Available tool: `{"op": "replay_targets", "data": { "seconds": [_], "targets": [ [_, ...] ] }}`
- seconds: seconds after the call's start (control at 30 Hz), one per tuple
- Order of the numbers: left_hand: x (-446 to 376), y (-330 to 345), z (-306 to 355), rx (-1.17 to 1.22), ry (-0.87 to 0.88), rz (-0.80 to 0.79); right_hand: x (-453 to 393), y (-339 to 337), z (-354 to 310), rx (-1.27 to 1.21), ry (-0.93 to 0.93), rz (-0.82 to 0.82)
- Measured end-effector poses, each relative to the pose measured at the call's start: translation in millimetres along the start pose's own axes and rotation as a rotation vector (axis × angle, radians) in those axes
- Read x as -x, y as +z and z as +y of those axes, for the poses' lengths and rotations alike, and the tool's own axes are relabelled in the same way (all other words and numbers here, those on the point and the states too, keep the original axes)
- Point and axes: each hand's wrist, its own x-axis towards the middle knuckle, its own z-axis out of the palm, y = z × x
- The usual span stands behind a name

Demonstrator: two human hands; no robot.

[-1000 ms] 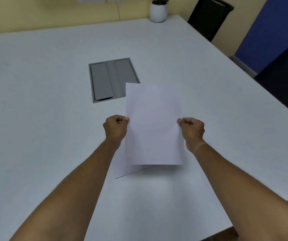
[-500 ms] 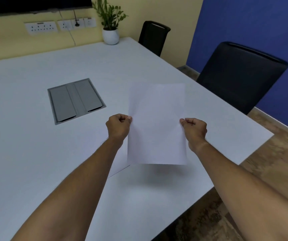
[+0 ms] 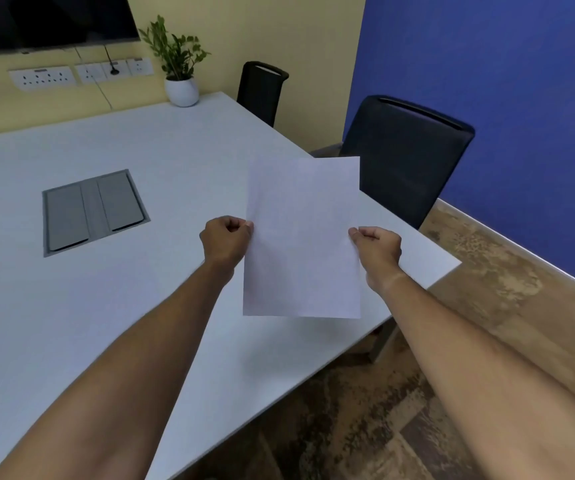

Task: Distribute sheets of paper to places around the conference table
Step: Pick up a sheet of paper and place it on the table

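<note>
Holding a single white sheet of paper up off the white conference table, both hands are gripping it at mid-height in the head view. The left hand is pinching the sheet's left edge, its fingers curled closed against the thumb, and the right hand is pinching the right edge in the same way. The sheet is hanging nearly upright over the table's near right corner, its top edge overlapping the black chair that is standing at the table's right side. A second black chair is sitting farther back by the yellow wall. A grey cable hatch is lying flush in the tabletop, well to the left of the hands. A potted plant is standing at the table's far edge, with a row of wall sockets to its left.
</note>
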Motion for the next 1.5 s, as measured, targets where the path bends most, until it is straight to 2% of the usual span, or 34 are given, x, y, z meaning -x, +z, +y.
{"op": "replay_targets", "data": {
  "seconds": [0.17, 0.43, 0.73, 1.0, 1.2, 1.4, 1.5],
  "targets": [
    [5.6, 43.2, 16.8, 0.005, -0.016, -0.01, -34.2, -35.7, -4.0, 0.007, 0.012, -0.018],
    [-30.8, 107.0, 26.0, 0.011, -0.035, -0.025, -116.4, -52.5, 0.8, 0.021, 0.054, -0.066],
    [-118.0, 177.7, 15.6, 0.063, -0.116, -0.064, -238.7, -26.3, -0.2, 0.103, 0.079, -0.123],
    [-168.8, 196.9, 15.4, 0.108, -0.176, -0.032, -301.5, -2.9, -3.2, 0.03, 0.151, -0.298],
    [-190.5, 200.8, 18.7, 0.213, -0.257, 0.134, -336.2, 5.1, 7.2, 0.049, 0.286, -0.496],
    [-202.4, 212.9, 14.0, 0.321, -0.347, 0.429, -360.3, 29.4, 23.6, -0.187, 0.479, -0.564],
    [-202.9, 226.7, 14.0, 0.346, -0.383, 0.577, -369.4, 45.8, 29.8, -0.223, 0.525, -0.64]
  ]
}}
